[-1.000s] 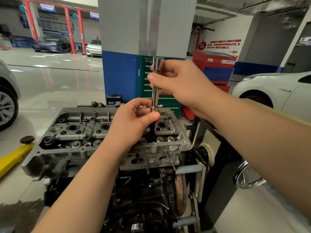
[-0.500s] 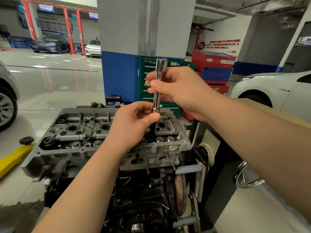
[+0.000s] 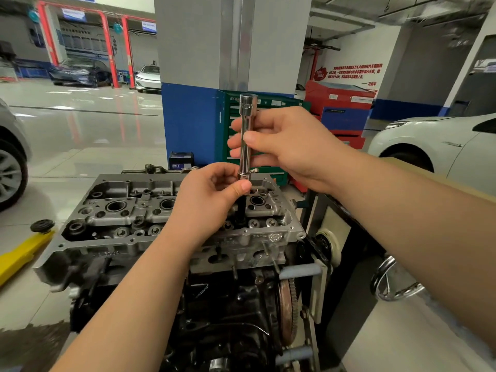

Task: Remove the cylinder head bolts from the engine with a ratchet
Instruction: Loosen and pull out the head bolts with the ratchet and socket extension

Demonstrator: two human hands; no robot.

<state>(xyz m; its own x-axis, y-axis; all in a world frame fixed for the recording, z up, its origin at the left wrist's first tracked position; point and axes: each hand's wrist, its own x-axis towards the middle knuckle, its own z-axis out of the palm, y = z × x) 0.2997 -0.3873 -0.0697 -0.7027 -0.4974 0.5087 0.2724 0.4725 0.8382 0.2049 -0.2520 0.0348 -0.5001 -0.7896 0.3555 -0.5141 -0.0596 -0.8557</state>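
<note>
An aluminium cylinder head point(image 3: 128, 210) sits on top of a dark engine block point(image 3: 228, 304) held in a stand. Upright above the head's right end is a long chrome socket extension point(image 3: 245, 135), and my right hand point(image 3: 290, 146) grips its shaft. Below the chrome part a dark bolt shank point(image 3: 241, 208) runs down into the head. My left hand point(image 3: 212, 200) pinches the junction between the chrome tool and the bolt with thumb and fingers. No ratchet handle is in view.
The engine stand's plate and hand wheel point(image 3: 394, 283) are to the right. A green tool cabinet point(image 3: 230, 124) and a red one point(image 3: 341, 108) stand behind, by a grey-blue pillar. A white car point(image 3: 440, 146) is at right, a yellow lift arm point(image 3: 21, 256) at left.
My right hand with the chrome tool has shifted slightly to the right and a little lower. My left hand has kept its pinch at the tool's lower end.
</note>
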